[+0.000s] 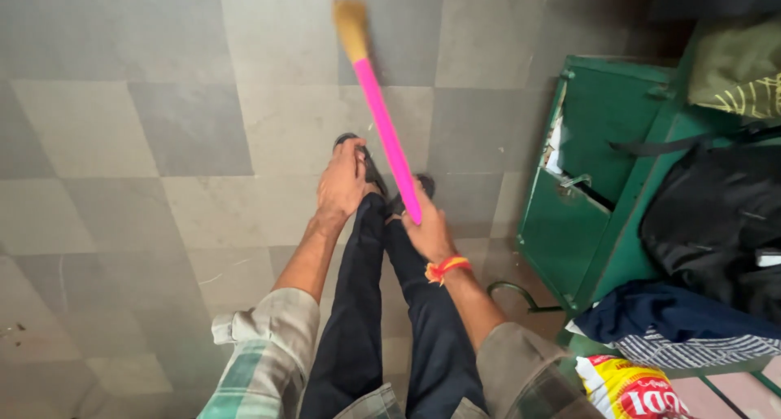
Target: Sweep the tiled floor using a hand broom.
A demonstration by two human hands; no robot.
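My right hand (pixel 426 230), with an orange thread band at the wrist, grips the lower end of a pink-handled broom (pixel 384 130). The broom slants up and away to its blurred straw-coloured head over the tiled floor. My left hand (pixel 342 183) hangs in front of my legs, fingers loosely together, holding nothing that I can see. Below both hands are my dark trousers and black shoes (pixel 370 171) on the floor.
A green metal trunk (pixel 586 183) stands at the right with its front panel ajar. On it lie a black bag (pixel 716 216), an olive cloth (pixel 736 69) and dark blue clothes (pixel 675 317). A yellow and red packet (pixel 630 390) sits at the lower right. Grey and beige floor tiles (pixel 146 142) spread to the left.
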